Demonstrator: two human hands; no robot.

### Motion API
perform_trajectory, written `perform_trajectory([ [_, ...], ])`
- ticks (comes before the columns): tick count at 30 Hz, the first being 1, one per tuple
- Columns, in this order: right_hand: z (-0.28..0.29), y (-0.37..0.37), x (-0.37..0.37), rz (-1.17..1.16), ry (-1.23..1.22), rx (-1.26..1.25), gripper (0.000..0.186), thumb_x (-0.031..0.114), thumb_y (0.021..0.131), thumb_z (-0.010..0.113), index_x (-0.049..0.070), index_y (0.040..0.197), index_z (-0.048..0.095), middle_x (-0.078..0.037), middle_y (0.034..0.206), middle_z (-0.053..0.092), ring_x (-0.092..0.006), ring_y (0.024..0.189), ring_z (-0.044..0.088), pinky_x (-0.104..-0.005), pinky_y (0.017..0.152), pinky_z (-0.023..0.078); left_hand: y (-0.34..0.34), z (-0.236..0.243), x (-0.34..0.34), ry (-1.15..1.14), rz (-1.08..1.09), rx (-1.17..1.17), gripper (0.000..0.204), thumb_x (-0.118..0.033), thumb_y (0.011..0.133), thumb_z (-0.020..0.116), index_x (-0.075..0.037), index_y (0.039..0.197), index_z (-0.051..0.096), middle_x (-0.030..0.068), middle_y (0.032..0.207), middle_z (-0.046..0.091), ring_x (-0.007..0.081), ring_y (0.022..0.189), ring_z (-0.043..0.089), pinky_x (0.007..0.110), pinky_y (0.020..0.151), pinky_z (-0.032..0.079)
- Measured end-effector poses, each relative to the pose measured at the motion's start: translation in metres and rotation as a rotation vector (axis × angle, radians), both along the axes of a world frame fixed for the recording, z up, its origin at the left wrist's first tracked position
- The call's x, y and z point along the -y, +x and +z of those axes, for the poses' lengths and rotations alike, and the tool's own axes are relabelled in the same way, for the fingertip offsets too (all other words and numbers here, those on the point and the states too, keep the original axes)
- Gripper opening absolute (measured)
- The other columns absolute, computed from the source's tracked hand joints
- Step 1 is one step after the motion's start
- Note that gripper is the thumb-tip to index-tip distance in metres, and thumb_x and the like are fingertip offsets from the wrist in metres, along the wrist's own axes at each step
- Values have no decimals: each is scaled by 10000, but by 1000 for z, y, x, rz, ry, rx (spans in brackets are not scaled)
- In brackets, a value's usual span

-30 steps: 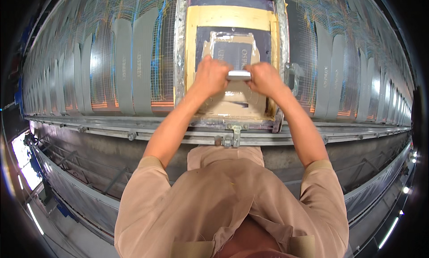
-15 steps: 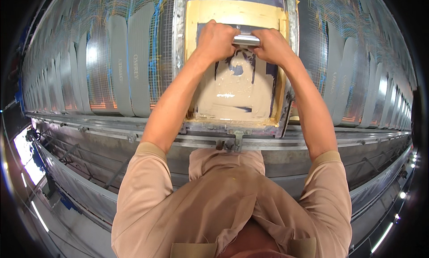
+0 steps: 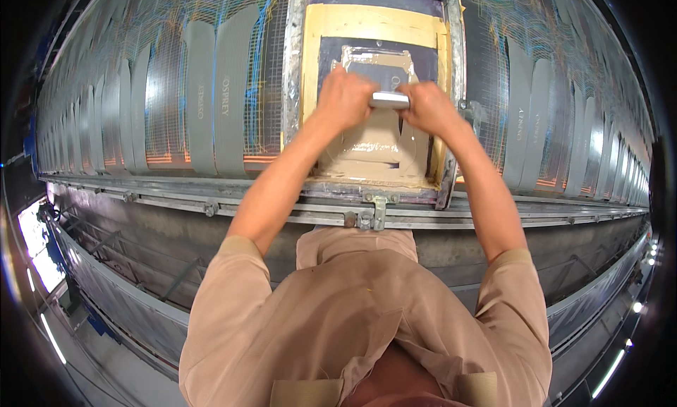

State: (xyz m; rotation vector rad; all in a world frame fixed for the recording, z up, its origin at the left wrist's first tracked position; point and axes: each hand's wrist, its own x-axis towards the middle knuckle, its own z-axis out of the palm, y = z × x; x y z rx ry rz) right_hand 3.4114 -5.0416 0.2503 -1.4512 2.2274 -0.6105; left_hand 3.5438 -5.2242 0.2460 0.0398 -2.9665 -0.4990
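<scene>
Both my hands grip a squeegee with a shiny metal holder (image 3: 390, 99) across a screen-printing frame. My left hand (image 3: 345, 99), slightly blurred, closes round its left part, and my right hand (image 3: 429, 106) is wrapped round the right end. Beige ink (image 3: 363, 140) lies on the near part of the screen, below the squeegee. Beyond my hands, a wiped dark patch has an uneven ink outline. The metal screen frame (image 3: 294, 61) surrounds this, with yellow tape (image 3: 384, 17) along the inside. My hands hide most of the squeegee's blade.
Grey shaped pieces (image 3: 201, 96) lie in rows over colourful lined surfaces to the left, with similar grey pieces (image 3: 520, 104) on the right. A metal rail (image 3: 275, 213) runs along the near table edge, and a metal clamp bracket (image 3: 380, 211) sits at the frame's near side.
Both hands have drawn the squeegee nearer to me across the screen. A wiped patch edged with ink now shows behind it. The whole view has shifted slightly.
</scene>
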Motion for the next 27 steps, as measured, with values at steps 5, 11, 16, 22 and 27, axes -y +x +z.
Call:
perform_trajectory([
  [5, 4, -82, 60, -19, 118, 43, 250, 139, 761, 795, 6, 967, 743, -233, 840, 730, -405, 837, 715, -473, 787, 568, -86, 4, 53, 31, 17, 98, 199, -229, 688, 824, -128, 854, 779, 132, 727, 717, 349, 728, 702, 448, 752, 557],
  [11, 0, -92, 69, -51, 150, 134, 222, 97, 754, 777, -1, 947, 727, -220, 830, 730, -398, 815, 710, -463, 764, 559, -99, 0, 58, 29, 47, 154, 242, -248, 688, 839, -134, 897, 794, 137, 730, 718, 349, 738, 705, 443, 749, 569],
  [16, -10, -84, 61, -49, 15, 84, 210, 116, 780, 785, -9, 937, 724, -247, 777, 695, -438, 752, 678, -478, 708, 528, -90, -11, 53, -6, 39, 45, 237, -225, 676, 844, -132, 887, 786, 117, 692, 703, 335, 705, 695, 432, 766, 553],
  [22, -12, 31, -11, -11, -29, 58, 195, 36, 699, 744, 29, 891, 709, -232, 753, 684, -423, 764, 692, -512, 724, 565, 30, -8, -21, 61, 20, 53, 188, -96, 642, 785, -129, 822, 743, 89, 761, 724, 302, 733, 686, 422, 742, 446],
  [27, 6, 81, -57, -37, -82, 236, 325, 235, 826, 785, 23, 1057, 699, -205, 995, 717, -403, 979, 681, -479, 862, 542, 93, -1, -63, 10, 59, -18, 303, -100, 618, 824, -137, 898, 714, 14, 840, 679, 252, 821, 644, 403, 799, 426],
])
